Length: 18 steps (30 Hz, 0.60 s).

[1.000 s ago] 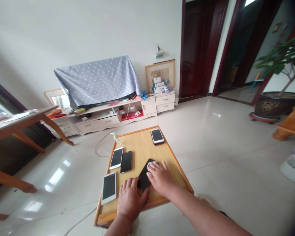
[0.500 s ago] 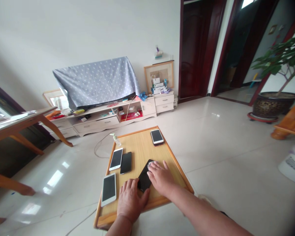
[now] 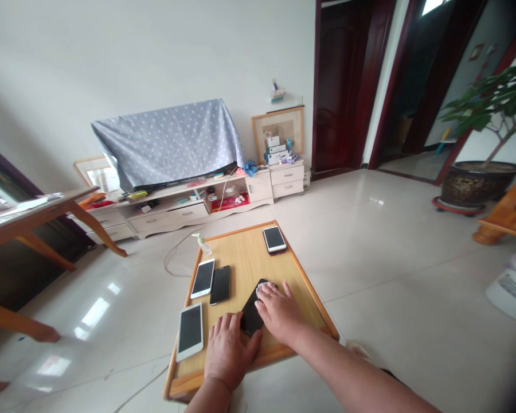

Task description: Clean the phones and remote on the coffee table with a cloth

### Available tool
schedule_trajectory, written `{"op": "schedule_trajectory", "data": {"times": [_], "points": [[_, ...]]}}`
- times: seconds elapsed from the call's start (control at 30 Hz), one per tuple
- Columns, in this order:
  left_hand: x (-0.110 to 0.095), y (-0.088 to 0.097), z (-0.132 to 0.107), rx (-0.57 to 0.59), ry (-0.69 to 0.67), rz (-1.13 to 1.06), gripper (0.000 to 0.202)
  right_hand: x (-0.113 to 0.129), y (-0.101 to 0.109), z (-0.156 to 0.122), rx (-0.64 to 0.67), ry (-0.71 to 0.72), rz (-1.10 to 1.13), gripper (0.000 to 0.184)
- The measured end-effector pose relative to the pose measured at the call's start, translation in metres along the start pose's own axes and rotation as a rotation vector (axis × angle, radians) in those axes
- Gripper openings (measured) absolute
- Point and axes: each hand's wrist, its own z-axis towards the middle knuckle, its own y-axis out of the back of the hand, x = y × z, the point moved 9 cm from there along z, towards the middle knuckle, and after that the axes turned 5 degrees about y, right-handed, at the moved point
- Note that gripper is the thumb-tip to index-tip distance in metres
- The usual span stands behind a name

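A black smartphone (image 3: 251,315) lies slantwise on the small wooden table (image 3: 245,249). My left hand (image 3: 229,350) grips its near end, with the thumb at the bottom edge and the fingers along the left side. Under the fingertips of my right hand (image 3: 280,312), a crumpled white wipe (image 3: 263,285) is pressed on the upper part of the screen. To the left are a second black phone (image 3: 221,285), a white phone (image 3: 203,279) and a larger white phone (image 3: 190,331). Another white phone (image 3: 274,238) rests on a dark item at the far right corner.
A small pump bottle (image 3: 203,245) stands at the table's far left edge. Beyond are a low white cabinet (image 3: 172,217) and a cloth-covered shape (image 3: 167,143). A taller wooden table (image 3: 38,215) is on the left. A potted plant (image 3: 477,183) and a white bucket (image 3: 513,289) stand right.
My right hand and the wipe have shifted slightly left on the phone screen. My left hand and the phone stay in place.
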Motion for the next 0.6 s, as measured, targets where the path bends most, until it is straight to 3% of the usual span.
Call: {"op": "schedule_trajectory", "data": {"times": [0.23, 0.43, 0.5, 0.6], "points": [[0.000, -0.002, 0.000, 0.022, -0.008, -0.014, 0.030, 0.034, -0.019, -0.009, 0.053, 0.201, 0.074, 0.047], [0.001, -0.001, 0.000, 0.003, -0.011, -0.014, 0.042, -0.001, -0.007, 0.011, -0.025, -0.010, 0.008, 0.048], [0.001, -0.001, 0.000, 0.003, -0.011, -0.014, 0.041, 0.001, -0.010, 0.014, -0.029, -0.016, 0.001, 0.049], [0.001, -0.002, 0.000, 0.022, -0.014, -0.012, 0.033, 0.021, -0.022, 0.012, -0.002, 0.089, 0.021, 0.048]]}}
